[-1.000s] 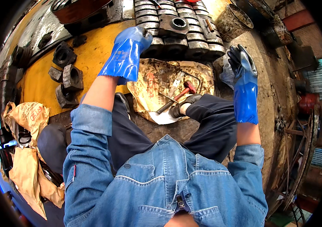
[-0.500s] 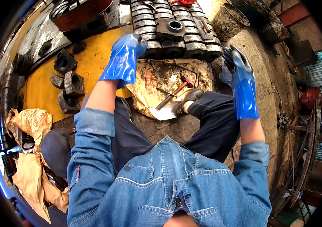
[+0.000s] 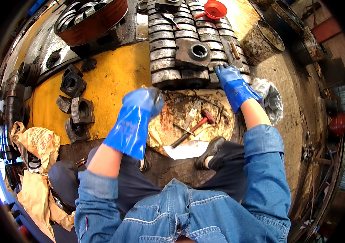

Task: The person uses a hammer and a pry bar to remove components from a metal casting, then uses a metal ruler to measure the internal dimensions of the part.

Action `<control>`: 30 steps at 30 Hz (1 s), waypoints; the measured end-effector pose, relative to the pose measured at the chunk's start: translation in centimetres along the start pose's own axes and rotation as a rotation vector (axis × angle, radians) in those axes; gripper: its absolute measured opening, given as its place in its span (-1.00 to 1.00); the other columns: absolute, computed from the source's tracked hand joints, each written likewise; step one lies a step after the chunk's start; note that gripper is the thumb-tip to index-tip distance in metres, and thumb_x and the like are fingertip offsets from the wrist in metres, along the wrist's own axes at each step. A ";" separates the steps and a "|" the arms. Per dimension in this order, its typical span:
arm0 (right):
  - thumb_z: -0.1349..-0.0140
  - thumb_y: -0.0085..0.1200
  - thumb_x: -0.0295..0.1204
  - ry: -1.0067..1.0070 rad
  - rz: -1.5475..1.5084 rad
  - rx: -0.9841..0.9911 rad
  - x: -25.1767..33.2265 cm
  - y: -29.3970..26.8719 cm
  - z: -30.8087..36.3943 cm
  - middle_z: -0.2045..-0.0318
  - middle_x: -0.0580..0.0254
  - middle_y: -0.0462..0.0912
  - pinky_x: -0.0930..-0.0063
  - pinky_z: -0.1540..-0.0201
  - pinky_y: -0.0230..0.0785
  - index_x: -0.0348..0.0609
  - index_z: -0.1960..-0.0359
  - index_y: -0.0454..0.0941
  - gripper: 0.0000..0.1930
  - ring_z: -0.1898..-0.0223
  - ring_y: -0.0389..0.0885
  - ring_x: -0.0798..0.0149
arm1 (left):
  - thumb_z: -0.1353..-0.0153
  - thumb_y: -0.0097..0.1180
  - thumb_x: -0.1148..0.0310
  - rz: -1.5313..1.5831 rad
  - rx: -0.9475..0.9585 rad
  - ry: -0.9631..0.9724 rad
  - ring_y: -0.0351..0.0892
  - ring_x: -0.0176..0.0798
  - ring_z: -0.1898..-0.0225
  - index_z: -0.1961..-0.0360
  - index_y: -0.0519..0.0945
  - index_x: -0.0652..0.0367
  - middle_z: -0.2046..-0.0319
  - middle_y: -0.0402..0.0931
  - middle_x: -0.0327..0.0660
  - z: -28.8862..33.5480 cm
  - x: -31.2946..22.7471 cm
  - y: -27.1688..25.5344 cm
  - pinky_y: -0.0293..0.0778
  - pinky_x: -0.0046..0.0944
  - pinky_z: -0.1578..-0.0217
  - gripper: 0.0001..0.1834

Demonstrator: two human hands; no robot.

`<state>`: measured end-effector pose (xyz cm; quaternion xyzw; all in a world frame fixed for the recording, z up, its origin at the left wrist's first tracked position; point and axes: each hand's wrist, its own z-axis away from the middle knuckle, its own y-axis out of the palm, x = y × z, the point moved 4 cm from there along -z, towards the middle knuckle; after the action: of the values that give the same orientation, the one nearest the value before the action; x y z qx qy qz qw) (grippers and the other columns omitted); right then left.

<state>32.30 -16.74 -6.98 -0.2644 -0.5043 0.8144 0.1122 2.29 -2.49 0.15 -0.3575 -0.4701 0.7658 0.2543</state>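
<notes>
My right hand [image 3: 234, 83] lies open on the steel blocks [image 3: 188, 48], nearer than my raised left hand [image 3: 138, 113], whose grip I cannot tell

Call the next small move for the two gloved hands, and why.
Probably close the right hand on the nearest grey metal block at the front of the stacked rows. Its fingers already rest on that edge, open, nothing gripped. The left hand hovers over the greasy paper, apparently empty, free to steady the neighbouring block.
</notes>
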 end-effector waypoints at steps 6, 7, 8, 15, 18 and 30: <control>-0.20 -0.14 -0.57 -0.339 0.061 -0.233 -0.8 2.0 -10.9 -0.36 0.05 0.30 0.10 -0.40 0.09 0.00 -0.39 0.20 -0.36 -0.40 0.22 0.00 | -0.21 0.10 0.04 -0.075 0.017 -0.061 0.67 0.02 0.14 0.04 0.65 -0.05 0.20 0.68 -0.04 -2.1 0.7 0.1 0.57 -0.05 0.07 -0.63; -0.31 -0.18 -0.40 -0.331 0.153 -0.227 -2.4 3.2 -11.6 -0.38 0.24 0.29 0.13 -0.39 0.09 0.10 -0.38 0.21 -0.44 -0.38 0.27 0.13 | -0.22 0.10 0.04 0.005 -0.003 -0.020 0.68 0.03 0.18 0.05 0.65 -0.01 0.25 0.68 -0.04 -2.6 0.0 0.2 0.58 -0.04 0.09 -0.62; -0.30 -0.15 -0.41 -0.402 0.188 -0.255 0.3 3.8 -14.6 -0.36 0.25 0.33 0.15 -0.40 0.08 0.10 -0.38 0.22 -0.44 -0.38 0.27 0.14 | -0.23 0.10 0.05 -0.027 0.005 -0.069 0.68 0.04 0.20 0.06 0.65 0.00 0.26 0.68 -0.04 -1.8 0.9 0.3 0.58 -0.04 0.11 -0.63; -0.38 -0.19 -0.34 -0.449 0.150 -0.036 -0.4 3.0 -17.7 -0.11 0.28 0.61 0.20 -0.42 0.02 0.21 -0.03 0.61 -0.67 -0.29 0.41 0.24 | -0.26 0.09 0.12 0.036 -0.017 0.048 0.67 0.07 0.30 0.11 0.63 0.04 0.34 0.66 -0.02 -2.6 -0.2 0.7 0.56 0.01 0.24 -0.70; -0.40 -0.19 -0.32 -0.420 0.310 0.111 1.5 2.0 -17.9 -0.03 0.25 0.66 0.22 -0.36 0.08 0.17 0.04 0.65 -0.69 -0.19 0.51 0.19 | -0.26 0.10 0.14 0.033 -0.068 0.050 0.66 0.08 0.32 0.14 0.63 0.05 0.39 0.65 -0.03 -2.5 -0.1 1.2 0.56 0.01 0.26 -0.72; 0.08 0.37 -0.21 -0.393 -0.163 0.188 6.3 -1.8 -9.0 0.29 -0.04 0.71 0.16 0.13 0.48 -0.16 0.16 0.66 -0.57 0.20 0.69 0.02 | -0.25 0.04 0.04 -0.168 -0.111 0.115 0.66 0.09 0.38 0.15 0.64 -0.02 0.45 0.65 -0.06 -4.0 3.0 2.5 0.56 0.05 0.34 -0.68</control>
<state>31.78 -6.24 -10.50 -0.0475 -0.4581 0.8818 0.1011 3.48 0.76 -4.29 -0.3737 -0.5247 0.6929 0.3240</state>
